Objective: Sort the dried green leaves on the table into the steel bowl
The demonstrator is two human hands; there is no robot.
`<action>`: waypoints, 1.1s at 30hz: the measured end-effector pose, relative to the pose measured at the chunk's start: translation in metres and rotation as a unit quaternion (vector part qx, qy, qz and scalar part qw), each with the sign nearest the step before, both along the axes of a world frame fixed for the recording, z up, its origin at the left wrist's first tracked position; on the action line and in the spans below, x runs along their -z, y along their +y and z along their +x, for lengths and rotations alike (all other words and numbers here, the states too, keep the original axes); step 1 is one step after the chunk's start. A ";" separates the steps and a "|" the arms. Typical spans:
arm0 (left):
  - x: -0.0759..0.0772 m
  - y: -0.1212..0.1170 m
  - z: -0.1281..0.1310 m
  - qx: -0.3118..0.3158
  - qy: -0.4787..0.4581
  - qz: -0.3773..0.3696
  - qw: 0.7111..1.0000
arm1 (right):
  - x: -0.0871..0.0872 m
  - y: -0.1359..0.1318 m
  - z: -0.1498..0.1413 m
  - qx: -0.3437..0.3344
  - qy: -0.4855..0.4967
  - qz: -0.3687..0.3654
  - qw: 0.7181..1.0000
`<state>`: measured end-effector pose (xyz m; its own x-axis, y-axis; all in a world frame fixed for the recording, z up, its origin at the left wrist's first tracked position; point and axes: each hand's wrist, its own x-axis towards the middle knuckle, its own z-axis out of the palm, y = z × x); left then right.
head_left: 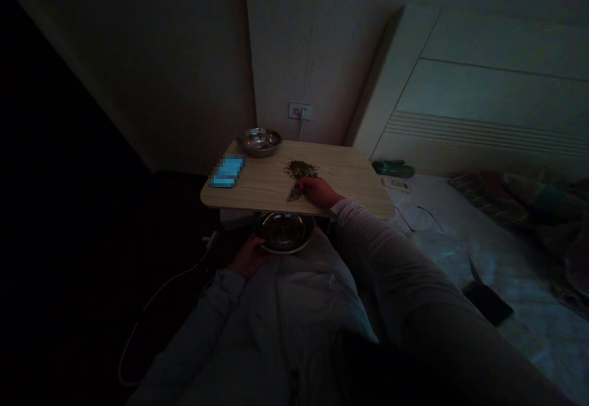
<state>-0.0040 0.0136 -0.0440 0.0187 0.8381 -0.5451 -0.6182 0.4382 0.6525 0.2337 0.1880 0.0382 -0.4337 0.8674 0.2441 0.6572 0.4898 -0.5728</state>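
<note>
On the small wooden-topped table lies a loose pile of dark green bits. My right hand is closed just in front of the pile, its fingers around a small, pale, thin piece whose kind the dim light hides. Below the table's near edge, my left hand grips the rim of a shiny metal bowl over my lap. What lies inside that bowl is too dark to make out.
Another metal bowl stands at the table's back left, with a lit phone in front of it. A white cable runs down at the left. Right of the table is a bed with a remote control and glasses.
</note>
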 end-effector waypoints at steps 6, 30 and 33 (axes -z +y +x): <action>-0.004 -0.001 0.002 0.002 -0.002 -0.007 1.000 | -0.012 0.001 0.009 0.046 0.146 -0.024 0.988; -0.008 0.000 0.003 0.010 0.004 -0.002 1.000 | 0.023 -0.008 -0.005 0.212 0.318 -0.125 0.916; -0.010 0.000 0.002 0.013 0.004 0.005 1.000 | 0.022 -0.010 -0.007 0.235 0.286 -0.108 0.923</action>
<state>-0.0020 0.0132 -0.0339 0.0354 0.8424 -0.5376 -0.6011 0.4478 0.6620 0.2264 0.1778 0.0163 0.1482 0.9822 0.1152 0.3269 0.0613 -0.9431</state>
